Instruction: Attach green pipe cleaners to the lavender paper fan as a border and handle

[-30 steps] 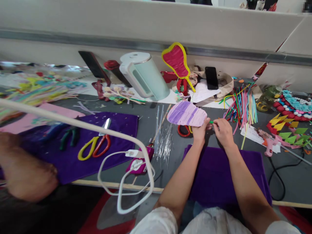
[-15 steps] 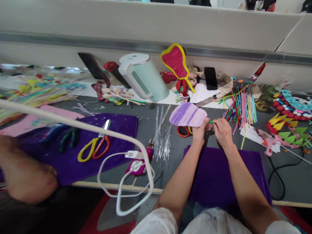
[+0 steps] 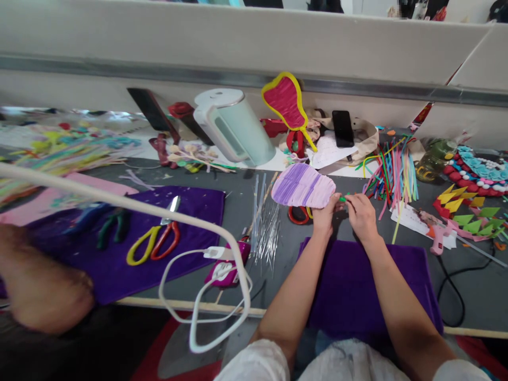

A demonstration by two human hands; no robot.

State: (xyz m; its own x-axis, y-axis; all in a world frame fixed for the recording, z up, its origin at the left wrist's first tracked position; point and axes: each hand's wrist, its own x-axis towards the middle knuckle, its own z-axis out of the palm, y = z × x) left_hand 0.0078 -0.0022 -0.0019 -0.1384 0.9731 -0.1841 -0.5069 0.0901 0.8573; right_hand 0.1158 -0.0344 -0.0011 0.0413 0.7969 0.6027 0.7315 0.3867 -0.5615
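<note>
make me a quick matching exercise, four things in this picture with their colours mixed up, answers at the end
Things
1. shape in the left hand
2. jug
3. paddle beside the jug
4. glue gun

Colours
A. red and yellow
B. pale pink with some orange
C. purple and lilac stripes
D. pale blue-green and white

Right pairs: 1-C, 2-D, 3-A, 4-B

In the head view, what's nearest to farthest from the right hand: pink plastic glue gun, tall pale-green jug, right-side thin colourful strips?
1. Thin colourful strips, beyond it, right.
2. Pink plastic glue gun, right.
3. Tall pale-green jug, left, farther back.
</note>
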